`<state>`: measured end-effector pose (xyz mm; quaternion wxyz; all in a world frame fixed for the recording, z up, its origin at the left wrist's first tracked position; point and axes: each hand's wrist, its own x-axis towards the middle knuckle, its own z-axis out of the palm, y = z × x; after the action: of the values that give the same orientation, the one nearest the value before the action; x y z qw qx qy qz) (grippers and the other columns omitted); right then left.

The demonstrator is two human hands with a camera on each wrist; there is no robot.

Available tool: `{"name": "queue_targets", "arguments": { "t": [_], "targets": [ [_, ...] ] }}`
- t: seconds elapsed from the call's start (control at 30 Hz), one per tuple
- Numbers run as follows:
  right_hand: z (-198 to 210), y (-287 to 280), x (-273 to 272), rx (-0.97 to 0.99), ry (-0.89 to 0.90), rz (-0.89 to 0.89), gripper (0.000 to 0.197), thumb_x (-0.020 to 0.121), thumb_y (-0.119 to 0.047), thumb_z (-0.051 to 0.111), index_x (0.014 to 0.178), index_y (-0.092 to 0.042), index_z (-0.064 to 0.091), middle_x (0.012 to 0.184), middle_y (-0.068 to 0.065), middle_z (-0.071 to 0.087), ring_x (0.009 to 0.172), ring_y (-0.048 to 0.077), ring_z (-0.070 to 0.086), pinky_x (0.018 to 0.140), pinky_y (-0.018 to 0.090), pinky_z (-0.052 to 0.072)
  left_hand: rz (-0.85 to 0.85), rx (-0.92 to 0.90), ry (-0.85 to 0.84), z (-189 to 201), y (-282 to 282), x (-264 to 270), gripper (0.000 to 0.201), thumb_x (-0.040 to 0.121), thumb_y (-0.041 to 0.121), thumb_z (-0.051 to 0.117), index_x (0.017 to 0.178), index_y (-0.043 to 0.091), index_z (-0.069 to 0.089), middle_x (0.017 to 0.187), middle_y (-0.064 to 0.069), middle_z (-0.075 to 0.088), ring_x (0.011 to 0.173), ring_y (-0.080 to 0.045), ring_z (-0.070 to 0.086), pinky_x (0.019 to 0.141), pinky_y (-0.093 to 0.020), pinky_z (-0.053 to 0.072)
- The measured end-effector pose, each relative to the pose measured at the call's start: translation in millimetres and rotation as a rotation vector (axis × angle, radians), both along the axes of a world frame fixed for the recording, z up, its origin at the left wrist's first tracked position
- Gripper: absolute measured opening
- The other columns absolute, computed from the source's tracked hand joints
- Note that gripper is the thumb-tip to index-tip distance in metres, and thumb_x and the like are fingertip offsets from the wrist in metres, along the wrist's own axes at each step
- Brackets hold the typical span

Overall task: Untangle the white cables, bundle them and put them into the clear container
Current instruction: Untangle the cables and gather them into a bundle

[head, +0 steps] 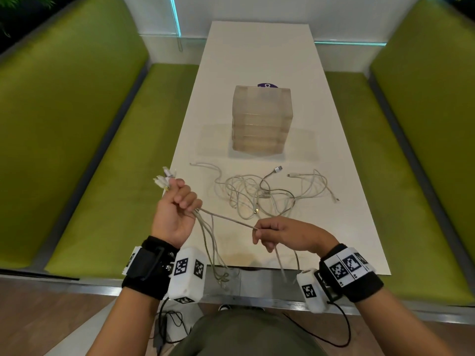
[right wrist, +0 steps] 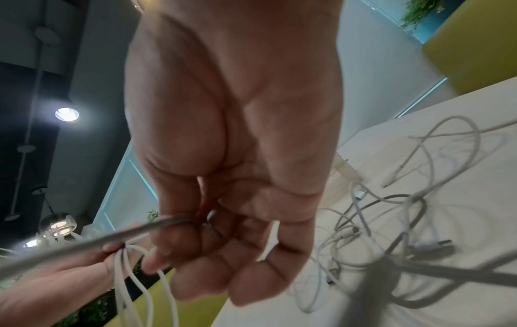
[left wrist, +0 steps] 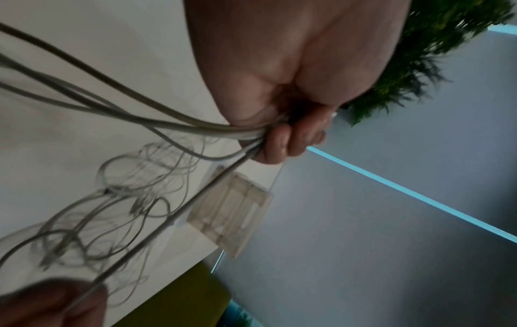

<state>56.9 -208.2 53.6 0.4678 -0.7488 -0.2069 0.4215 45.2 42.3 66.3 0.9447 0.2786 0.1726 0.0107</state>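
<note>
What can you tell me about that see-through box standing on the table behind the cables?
The clear container is a boxy, frosted-looking plastic piece, seemingly built of stacked layers, since horizontal seams band its sides. It stands upright near the middle of the white table, beyond the loose cable tangle and apart from it. Neither hand touches it. A purple round label peeks out behind its top edge. No cables show inside; whether the top is open cannot be told.
</note>
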Motion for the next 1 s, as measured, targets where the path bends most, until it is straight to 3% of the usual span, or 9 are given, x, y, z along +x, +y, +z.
{"name": "queue_targets", "arguments": {
  "t": [0.13,0.2,0.27,0.33,0.43,0.53,0.67,0.87,1.0],
  "targets": [
    [-5,-12,3,-0.004,0.053,0.014,0.015,0.098,-0.022,0.05,0.088,-0.02,0.062,0.077,-0.001,0.06,0.091,0.02,0.067,0.086,0.027,0.05,0.074,0.092,-0.04,-1,17,-3,0.032,0.102,0.031,0.033,0.077,0.017,0.047,0.046,0.011,0.033,0.037,-0.002,0.028,0.038,-0.015,0.025],
    [-2,-17,4,0.031,0.073,-0.042,0.016,0.099,-0.019,0.049,0.089,-0.016,0.061,0.075,0.001,0.056,0.088,0.023,0.068,0.089,0.034,0.053,0.093,0.142,-0.038,-2,22,-3,0.033,0.102,0.032,0.034,0.077,0.017,0.048,0.046,0.011,0.033,0.037,-0.002,0.027,0.038,-0.015,0.024],
    [7,-16,4,0.124,0.056,-0.189,0.018,0.1,-0.016,0.047,0.089,-0.011,0.061,0.066,0.0,0.05,0.073,0.022,0.066,0.075,0.03,0.055,0.061,0.237,-0.009,-3,20,-4,0.033,0.102,0.032,0.034,0.079,0.015,0.05,0.045,0.012,0.032,0.037,-0.001,0.026,0.038,-0.015,0.023],
    [16,-8,4,0.221,-0.014,-0.348,0.02,0.1,-0.015,0.046,0.089,-0.008,0.061,0.062,0.001,0.047,0.057,0.018,0.059,0.059,0.02,0.049,-0.035,0.352,0.03,-4,6,-8,0.032,0.101,0.03,0.036,0.085,0.01,0.055,0.047,0.011,0.031,0.038,-0.003,0.025,0.039,-0.016,0.023],
    [22,12,5,0.305,-0.101,-0.442,0.021,0.1,-0.014,0.045,0.09,-0.005,0.062,0.061,0.0,0.046,0.046,0.014,0.053,0.049,0.019,0.04,-0.242,0.517,0.048,-4,-29,-14,0.037,0.099,0.033,0.039,0.103,0.004,0.06,0.052,0.008,0.029,0.042,-0.006,0.023,0.043,-0.02,0.021],
    [23,30,4,0.287,-0.159,-0.444,0.023,0.099,-0.016,0.047,0.084,-0.013,0.065,0.061,0.002,0.048,0.038,0.012,0.046,0.044,0.023,0.036,-0.363,0.552,0.021,-1,-56,-20,0.042,0.091,0.039,0.046,0.11,0.006,0.062,0.054,0.006,0.026,0.046,-0.007,0.021,0.045,-0.021,0.018],
    [22,41,0,0.226,-0.16,-0.412,0.029,0.098,-0.017,0.049,0.073,-0.02,0.064,0.061,0.002,0.046,0.037,0.01,0.037,0.04,0.022,0.032,-0.309,0.61,-0.046,1,-65,-20,0.03,0.084,0.034,0.059,0.096,0.008,0.069,0.058,0.001,0.038,0.046,-0.008,0.024,0.043,-0.021,0.021],
    [27,47,-2,0.134,-0.204,-0.324,0.032,0.097,-0.015,0.048,0.068,-0.02,0.06,0.055,-0.007,0.047,0.038,0.005,0.033,0.04,0.018,0.029,-0.332,0.618,-0.055,3,-60,-19,0.033,0.081,0.031,0.061,0.104,0.01,0.071,0.053,0.001,0.04,0.047,-0.008,0.027,0.044,-0.017,0.024],
    [32,47,-2,0.095,-0.221,-0.251,0.031,0.097,-0.018,0.05,0.069,-0.017,0.062,0.056,-0.004,0.047,0.039,0.004,0.036,0.043,0.018,0.033,-0.324,0.699,-0.065,5,-58,-18,0.019,0.088,0.022,0.059,0.085,0.006,0.068,0.053,-0.005,0.041,0.045,-0.011,0.034,0.043,-0.018,0.029]
  ]
}}
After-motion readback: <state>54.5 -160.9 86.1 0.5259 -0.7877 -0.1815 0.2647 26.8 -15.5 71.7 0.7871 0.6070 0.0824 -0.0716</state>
